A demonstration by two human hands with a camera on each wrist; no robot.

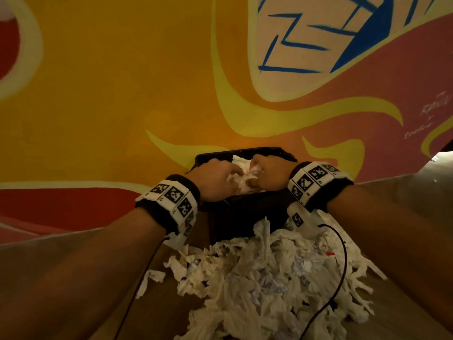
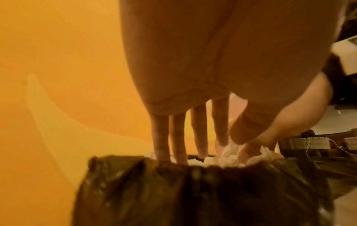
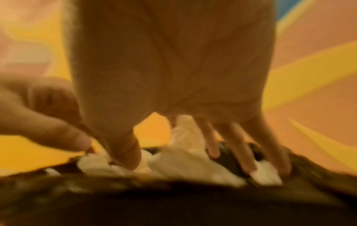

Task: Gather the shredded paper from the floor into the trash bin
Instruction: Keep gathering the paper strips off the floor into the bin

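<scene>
A black-lined trash bin (image 1: 245,217) stands against the painted wall. Both my hands are over its mouth. My left hand (image 1: 215,179) points its straight fingers (image 2: 177,145) down onto the white shredded paper (image 1: 241,180) inside. My right hand (image 1: 268,173) presses beside it with its fingers (image 3: 247,157) spread on the paper (image 3: 173,168). In the left wrist view the paper (image 2: 230,154) bulges above the liner's rim (image 2: 193,183). A big pile of shredded paper (image 1: 269,278) lies on the floor in front of the bin, between my forearms.
The yellow, orange and red mural wall (image 1: 122,94) rises right behind the bin. Thin black cables (image 1: 343,266) hang from both wristbands across the pile. A small red scrap (image 1: 329,253) sits in the pile. Loose shreds (image 1: 152,278) lie to the pile's left.
</scene>
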